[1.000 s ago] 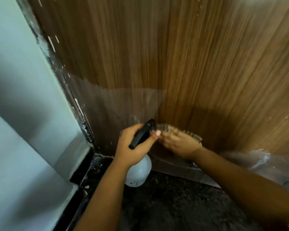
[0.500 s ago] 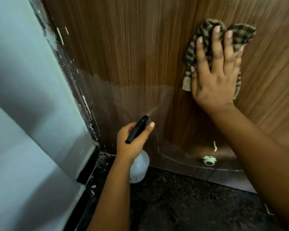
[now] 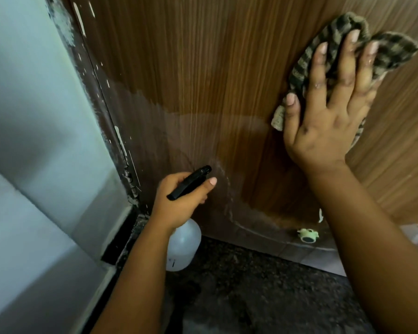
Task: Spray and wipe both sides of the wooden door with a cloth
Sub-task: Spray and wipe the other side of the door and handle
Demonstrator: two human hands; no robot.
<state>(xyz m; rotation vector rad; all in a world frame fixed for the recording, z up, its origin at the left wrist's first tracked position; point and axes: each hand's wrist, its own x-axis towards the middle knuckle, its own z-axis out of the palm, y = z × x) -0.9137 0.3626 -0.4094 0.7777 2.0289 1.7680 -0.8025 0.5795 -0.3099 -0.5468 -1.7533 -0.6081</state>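
Low | door (image 3: 203,80) wet | floor (image 3: 263,297) dark | left hand (image 3: 181,201) grips bottle (image 3: 184,244) | right hand (image 3: 323,126) flat on cloth (image 3: 396,51)

To your left you see a pale green wall (image 3: 34,112) with a black skirting strip (image 3: 120,239) at its foot. Near you lies a dark speckled floor (image 3: 263,297). A small green round stopper (image 3: 308,236) sits far right.

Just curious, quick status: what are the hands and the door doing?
Left hand grips spray bottle, nozzle toward door. Right hand presses checked cloth flat on door. Lower door wet. Nothing in the way.
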